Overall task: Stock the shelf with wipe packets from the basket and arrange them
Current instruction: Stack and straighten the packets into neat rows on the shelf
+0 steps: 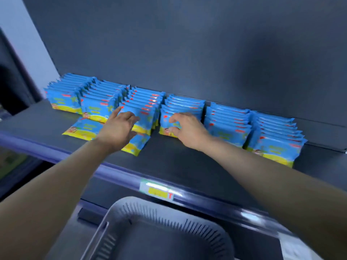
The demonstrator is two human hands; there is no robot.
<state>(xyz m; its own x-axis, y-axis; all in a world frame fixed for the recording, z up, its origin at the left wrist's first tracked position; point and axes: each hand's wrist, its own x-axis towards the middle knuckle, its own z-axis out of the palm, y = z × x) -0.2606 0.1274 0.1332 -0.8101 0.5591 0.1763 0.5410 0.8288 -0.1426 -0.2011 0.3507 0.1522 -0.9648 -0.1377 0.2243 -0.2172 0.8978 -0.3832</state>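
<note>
Several rows of blue and yellow wipe packets (227, 117) stand upright along the back of the dark shelf (178, 158). Two loose packets lie flat in front: one (82, 128) at the left, another (136, 144) under my left wrist. My left hand (120, 126) reaches over the front packet of the third row (144, 117), fingers spread and slightly bent, holding nothing. My right hand (187, 128) is at the front packet of the fourth row (167, 126), thumb and fingers curled at its face. The grey basket (120, 209) below the shelf shows no packets.
The shelf's front edge is a blue rail (206, 196) with a yellow price label (157, 190). A dark back panel (187, 53) rises behind the rows. To the left, a pale wall (22, 25) and a dark opening.
</note>
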